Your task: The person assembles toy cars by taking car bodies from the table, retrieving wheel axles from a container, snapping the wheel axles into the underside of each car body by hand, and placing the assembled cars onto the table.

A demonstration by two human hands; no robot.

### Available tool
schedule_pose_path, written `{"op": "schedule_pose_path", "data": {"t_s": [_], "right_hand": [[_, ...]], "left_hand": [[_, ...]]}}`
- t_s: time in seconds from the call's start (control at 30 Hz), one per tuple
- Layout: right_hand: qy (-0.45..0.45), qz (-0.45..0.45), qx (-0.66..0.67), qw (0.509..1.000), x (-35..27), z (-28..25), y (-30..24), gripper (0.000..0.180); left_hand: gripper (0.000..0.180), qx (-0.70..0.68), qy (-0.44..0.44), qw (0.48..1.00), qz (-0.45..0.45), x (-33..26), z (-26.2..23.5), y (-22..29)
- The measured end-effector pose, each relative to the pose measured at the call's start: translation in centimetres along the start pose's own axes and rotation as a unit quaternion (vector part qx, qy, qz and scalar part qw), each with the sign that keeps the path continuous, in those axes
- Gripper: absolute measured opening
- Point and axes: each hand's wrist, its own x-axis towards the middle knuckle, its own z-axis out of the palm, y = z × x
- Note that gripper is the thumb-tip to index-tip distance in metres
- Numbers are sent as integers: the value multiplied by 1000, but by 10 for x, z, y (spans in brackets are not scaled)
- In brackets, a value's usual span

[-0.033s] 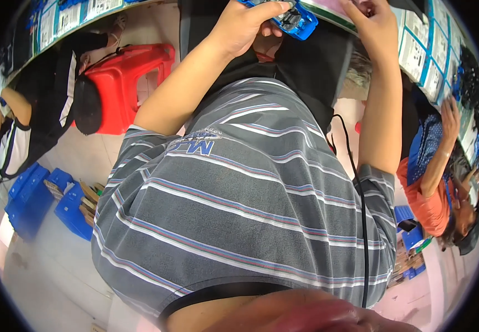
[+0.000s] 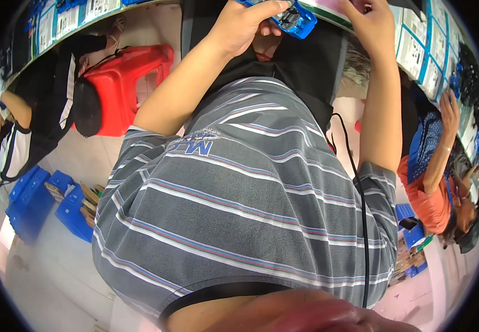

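At the top edge, my left hand (image 2: 243, 25) grips a blue plastic toy car body (image 2: 300, 23), thumb over it and fingers curled underneath. Grey and dark parts show inside the shell, and its far end is cut off by the picture's edge. To the right, my right hand (image 2: 371, 21) is at the table's near edge with its fingers bent together. Whatever those fingers hold, if anything, is too small and too near the edge of view to name.
Blue-edged trays with white printed sheets (image 2: 416, 47) line the table on the right. A red stool (image 2: 134, 83) stands at left, with blue bins (image 2: 32, 193) on the floor behind. People sit on both sides, one in an orange top (image 2: 425, 205). A black cable (image 2: 363, 221) hangs down my front.
Hardly anything differs. My right hand has shifted very slightly, and the left one keeps its hold on the toy car body.
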Motion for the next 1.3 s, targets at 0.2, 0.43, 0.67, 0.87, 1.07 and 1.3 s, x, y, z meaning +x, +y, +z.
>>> {"op": "schedule_pose_path", "data": {"t_s": [0.2, 0.43, 0.67, 0.87, 1.07, 1.3], "right_hand": [[125, -133, -214, 959, -6, 14, 36, 24], [46, 62, 193, 978, -34, 21, 4, 40], [-37, -87, 60, 994, -32, 18, -88, 58], [-38, -154, 7, 987, -41, 22, -56, 57], [-29, -170, 53, 984, -20, 8, -53, 54], [93, -34, -150, 984, 94, -51, -7, 28]], "left_hand": [[10, -19, -8, 1000, -1, -1, -2, 4], [15, -40, 9, 998, 37, -11, -7, -1], [15, -76, 16, 997, 2, -10, -1, -4], [15, -75, 19, 997, 11, -1, 9, -7], [18, -50, 10, 998, 29, -5, 12, 4], [21, -9, -11, 999, 37, -12, -3, 6]]}}
